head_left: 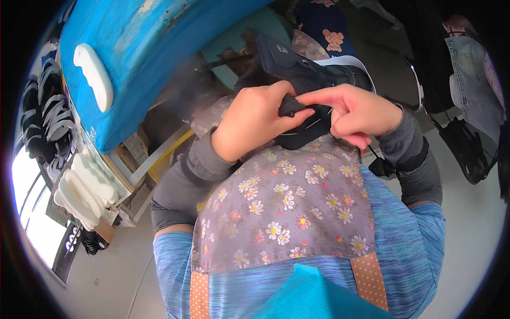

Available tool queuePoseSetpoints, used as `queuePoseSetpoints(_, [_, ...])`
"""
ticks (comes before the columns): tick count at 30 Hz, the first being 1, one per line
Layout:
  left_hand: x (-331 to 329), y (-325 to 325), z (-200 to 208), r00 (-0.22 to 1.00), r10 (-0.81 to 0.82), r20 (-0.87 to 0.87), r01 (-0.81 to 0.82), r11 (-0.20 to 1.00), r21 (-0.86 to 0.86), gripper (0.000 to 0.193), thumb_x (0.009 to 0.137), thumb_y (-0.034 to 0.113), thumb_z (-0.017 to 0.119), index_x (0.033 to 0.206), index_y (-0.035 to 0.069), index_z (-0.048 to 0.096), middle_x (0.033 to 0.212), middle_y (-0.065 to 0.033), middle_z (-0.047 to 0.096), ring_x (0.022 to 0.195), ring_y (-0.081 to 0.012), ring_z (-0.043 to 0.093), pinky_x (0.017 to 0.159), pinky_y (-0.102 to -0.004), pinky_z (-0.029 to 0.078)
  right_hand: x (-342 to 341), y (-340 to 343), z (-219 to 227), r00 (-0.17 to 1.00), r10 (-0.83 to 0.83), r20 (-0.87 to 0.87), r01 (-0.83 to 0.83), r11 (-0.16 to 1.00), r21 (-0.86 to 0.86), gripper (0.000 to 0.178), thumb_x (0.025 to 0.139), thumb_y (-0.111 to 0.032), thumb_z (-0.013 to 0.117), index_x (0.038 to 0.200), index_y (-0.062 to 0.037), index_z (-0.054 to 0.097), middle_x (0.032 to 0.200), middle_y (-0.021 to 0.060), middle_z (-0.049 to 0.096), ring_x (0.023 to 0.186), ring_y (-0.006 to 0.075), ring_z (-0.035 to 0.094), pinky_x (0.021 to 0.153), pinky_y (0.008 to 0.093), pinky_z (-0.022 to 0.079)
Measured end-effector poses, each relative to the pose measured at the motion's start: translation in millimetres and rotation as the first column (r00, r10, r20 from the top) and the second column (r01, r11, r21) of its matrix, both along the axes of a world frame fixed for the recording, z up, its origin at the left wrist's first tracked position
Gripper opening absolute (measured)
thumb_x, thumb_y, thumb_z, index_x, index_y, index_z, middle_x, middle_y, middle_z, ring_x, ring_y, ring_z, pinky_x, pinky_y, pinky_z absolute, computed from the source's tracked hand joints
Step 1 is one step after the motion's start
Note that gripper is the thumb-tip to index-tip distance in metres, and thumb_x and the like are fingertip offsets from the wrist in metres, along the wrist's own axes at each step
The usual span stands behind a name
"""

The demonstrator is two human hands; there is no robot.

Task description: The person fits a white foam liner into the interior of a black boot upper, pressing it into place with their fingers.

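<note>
On my lap, over the flowered apron (287,207), lies a black shoe upper (289,64) with a white edge along its far right side. My left hand (257,114) is closed, pinching a fold of its dark material between thumb and fingers. Against that fold rests the outstretched index finger of my right hand (358,111). The other right fingers are curled, and whatever lies inside them is hidden. From under them a thin dark strand runs down to a small black lump (381,166) beside my right sleeve.
A bench covered in blue sheeting (133,48) stands at the upper left, with a white foot-shaped piece (94,77) on it. More white pieces (85,186) and stacked dark shoe parts (48,111) are farther left. Clothes (475,74) hang at the right.
</note>
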State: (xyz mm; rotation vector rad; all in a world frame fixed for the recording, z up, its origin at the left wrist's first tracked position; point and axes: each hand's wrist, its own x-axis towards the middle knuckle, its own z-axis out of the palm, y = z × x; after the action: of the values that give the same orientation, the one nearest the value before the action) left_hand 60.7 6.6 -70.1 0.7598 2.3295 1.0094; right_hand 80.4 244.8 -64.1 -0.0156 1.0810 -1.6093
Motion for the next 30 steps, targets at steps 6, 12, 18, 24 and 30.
queuePoseSetpoints(6, [-5.4,-1.4,-2.7,0.999,0.029,0.024,-0.028,0.999,-0.036,0.037,0.076,0.028,0.083,0.094,-0.001,0.067,0.068,-0.0145,0.063,0.052,-0.0191,0.059,0.051,-0.0294,0.047,7.1,-12.9,7.0,0.997,0.017,-0.072,-0.005,0.987,0.16,0.073,0.081,-0.002,0.048,0.152,0.0001,0.029,0.059,0.0079,0.061,0.045,0.0135,0.058,0.042,0.0266,0.046])
queuePoseSetpoints(12, [-6.3,-9.1,3.4,0.993,0.076,0.096,-0.086,0.99,0.109,0.033,0.081,0.023,0.079,0.099,-0.002,0.068,0.077,-0.0123,0.068,0.055,-0.0112,0.056,0.05,-0.0266,0.044,25.2,-30.7,-2.4,0.919,-0.1,-0.381,0.227,0.925,0.305,0.045,0.093,-0.012,0.055,0.138,-0.0109,0.056,0.067,0.0033,0.065,0.056,0.0113,0.062,0.054,0.0261,0.049])
queuePoseSetpoints(18, [-5.4,-8.5,8.7,0.979,0.097,0.181,-0.13,0.974,0.185,0.03,0.084,0.019,0.076,0.102,-0.004,0.068,0.082,-0.0087,0.07,0.07,-0.0076,0.059,0.063,-0.0233,0.047,48.8,-54.6,-15.7,0.567,-0.396,-0.723,0.686,0.713,0.147,0.019,0.092,-0.006,0.062,0.108,-0.0027,0.072,0.081,0.0086,0.07,0.072,0.0084,0.065,0.062,0.0235,0.052])
queuePoseSetpoints(24, [-5.5,-17.2,12.2,0.94,0.182,0.287,-0.245,0.949,0.201,0.017,0.085,0.011,0.074,0.091,-0.004,0.069,0.074,-0.0028,0.066,0.068,-0.0057,0.057,0.063,-0.0215,0.045,33.2,-29.0,-12.0,0.029,-0.662,-0.749,0.929,0.295,-0.224,0.025,0.086,0.009,0.068,0.097,-0.0014,0.048,0.084,0.0112,0.067,0.073,0.0152,0.068,0.065,0.0256,0.057])
queuePoseSetpoints(30, [-12.9,-20.4,26.5,0.94,0.27,0.211,-0.324,0.9,0.291,0.012,0.085,0.007,0.073,0.09,-0.003,0.07,0.079,-0.0075,0.071,0.072,-0.0079,0.062,0.065,-0.0229,0.049,24.7,-7.6,-28.2,-0.233,-0.377,-0.896,0.916,0.224,-0.332,0.037,0.085,0.009,0.067,0.112,0.0001,0.043,0.103,0.0155,0.062,0.095,0.0201,0.066,0.087,0.0327,0.052])
